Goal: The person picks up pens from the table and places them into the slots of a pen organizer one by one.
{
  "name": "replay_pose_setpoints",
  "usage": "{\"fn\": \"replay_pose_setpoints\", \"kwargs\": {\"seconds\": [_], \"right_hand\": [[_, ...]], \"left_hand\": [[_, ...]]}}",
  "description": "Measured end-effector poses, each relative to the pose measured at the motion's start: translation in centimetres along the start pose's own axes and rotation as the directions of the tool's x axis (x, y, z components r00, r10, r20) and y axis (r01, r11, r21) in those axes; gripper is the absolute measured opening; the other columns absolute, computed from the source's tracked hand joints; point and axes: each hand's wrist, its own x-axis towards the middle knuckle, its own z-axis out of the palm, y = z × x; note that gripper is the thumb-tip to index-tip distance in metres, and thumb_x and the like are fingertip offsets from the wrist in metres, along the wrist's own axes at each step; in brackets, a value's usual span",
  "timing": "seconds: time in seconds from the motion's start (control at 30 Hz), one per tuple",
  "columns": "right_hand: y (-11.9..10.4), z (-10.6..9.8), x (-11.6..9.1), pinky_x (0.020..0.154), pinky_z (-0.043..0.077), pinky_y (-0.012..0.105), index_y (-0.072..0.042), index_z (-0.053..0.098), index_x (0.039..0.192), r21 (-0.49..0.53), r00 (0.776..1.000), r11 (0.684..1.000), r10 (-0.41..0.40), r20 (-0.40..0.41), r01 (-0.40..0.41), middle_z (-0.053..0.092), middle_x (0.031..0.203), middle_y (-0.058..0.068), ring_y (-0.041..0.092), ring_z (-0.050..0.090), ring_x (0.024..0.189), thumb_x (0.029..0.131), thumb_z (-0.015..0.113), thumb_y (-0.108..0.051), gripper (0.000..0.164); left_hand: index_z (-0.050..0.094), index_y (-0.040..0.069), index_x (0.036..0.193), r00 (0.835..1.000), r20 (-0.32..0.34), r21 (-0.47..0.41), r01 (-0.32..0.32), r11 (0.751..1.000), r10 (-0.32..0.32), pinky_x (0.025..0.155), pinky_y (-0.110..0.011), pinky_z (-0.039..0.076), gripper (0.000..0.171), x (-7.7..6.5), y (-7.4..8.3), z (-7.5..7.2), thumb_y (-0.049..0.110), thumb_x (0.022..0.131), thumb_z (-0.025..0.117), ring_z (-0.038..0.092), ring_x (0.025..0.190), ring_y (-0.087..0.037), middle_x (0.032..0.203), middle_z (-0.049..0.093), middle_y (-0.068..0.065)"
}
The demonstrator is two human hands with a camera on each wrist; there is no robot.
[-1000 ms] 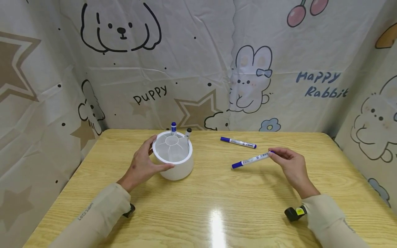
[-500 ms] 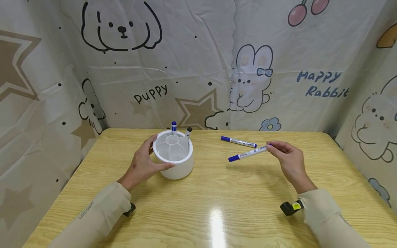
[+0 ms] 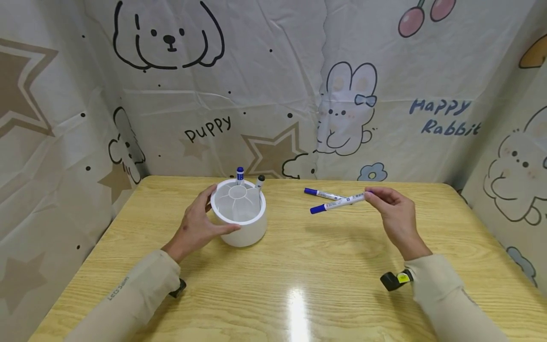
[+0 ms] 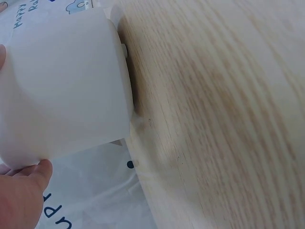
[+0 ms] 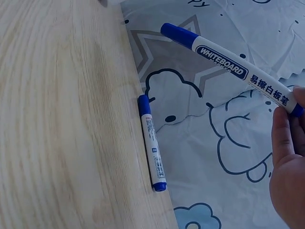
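Note:
A round white pen holder (image 3: 248, 235) with several compartments stands on the table at left of centre. My left hand (image 3: 194, 228) grips it, thumb on the near rim and fingers round the far left side. Two markers rise from its back compartments: a blue-capped marker (image 3: 240, 175) and a black-capped marker (image 3: 259, 183). My right hand (image 3: 397, 218) pinches a white whiteboard marker (image 5: 224, 62) by its blue tail end, above the table, with the blue cap pointing left. Behind it, partly covered in the head view, a similar blue-capped marker (image 5: 152, 148) lies on the table.
The wood-grain table (image 3: 239, 294) ends at a pale fabric backdrop (image 3: 265, 85) printed with cartoon animals, which also closes off both sides. A black wrist camera (image 3: 395, 280) hangs below the right sleeve.
My right hand has lifted the whiteboard marker and moved it left and away from me, so it now overlaps the lying marker in the head view. My left hand and the pen holder stay put.

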Motion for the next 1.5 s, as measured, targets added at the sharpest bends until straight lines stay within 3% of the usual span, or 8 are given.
{"fn": "replay_pose_setpoints", "kwargs": {"seconds": [0.43, 0.67, 1.2, 1.5], "right_hand": [[-0.6, 1.8, 0.4, 0.083, 0.055, 0.013, -0.003, 0.074, 0.102, 0.083, 0.999, 0.996, -0.034, 0.021, 0.032, 0.075, 0.094, -0.007, 0.007, 0.066, 0.089, 0.087, 0.078, -0.008, 0.016], [-0.9, 2.7, 0.5, 0.084, 0.055, 0.014, -0.009, 0.075, 0.098, 0.094, 0.999, 0.995, -0.04, 0.023, 0.037, 0.075, 0.094, -0.007, 0.008, 0.067, 0.091, 0.088, 0.077, -0.007, 0.01], [-2.0, 5.0, 0.6, 0.085, 0.058, 0.019, -0.009, 0.076, 0.093, 0.211, 0.997, 0.976, -0.069, 0.032, 0.061, 0.074, 0.09, -0.003, 0.009, 0.067, 0.088, 0.089, 0.073, 0.002, 0.012], [-2.7, 5.8, 0.8, 0.086, 0.057, 0.019, -0.007, 0.074, 0.096, 0.15, 0.998, 0.987, -0.058, 0.034, 0.052, 0.073, 0.092, -0.002, 0.011, 0.066, 0.089, 0.088, 0.077, -0.006, 0.009]], "left_hand": [[0.029, 0.001, 0.152, 1.0, -0.001, -0.014, -0.001, 1.0, 0.001, 0.11, -0.047, 0.045, 0.116, 0.0, -0.1, 0.0, 0.028, 0.063, 0.097, 0.05, 0.13, -0.032, 0.143, 0.048, -0.016], [0.029, 0.0, 0.152, 1.0, -0.005, -0.019, -0.006, 1.0, 0.006, 0.11, -0.047, 0.044, 0.116, 0.0, -0.1, 0.1, 0.029, 0.063, 0.097, 0.049, 0.131, -0.031, 0.143, 0.048, -0.016], [0.029, -0.001, 0.152, 1.0, -0.006, 0.013, 0.009, 1.0, -0.009, 0.109, -0.046, 0.046, 0.115, -0.2, 0.2, 0.1, 0.025, 0.064, 0.097, 0.05, 0.13, -0.033, 0.142, 0.048, -0.018], [0.03, 0.0, 0.152, 1.0, -0.007, 0.003, 0.002, 1.0, -0.002, 0.109, -0.046, 0.046, 0.115, -0.1, 0.2, 0.0, 0.026, 0.063, 0.097, 0.05, 0.13, -0.032, 0.142, 0.048, -0.018]]}}
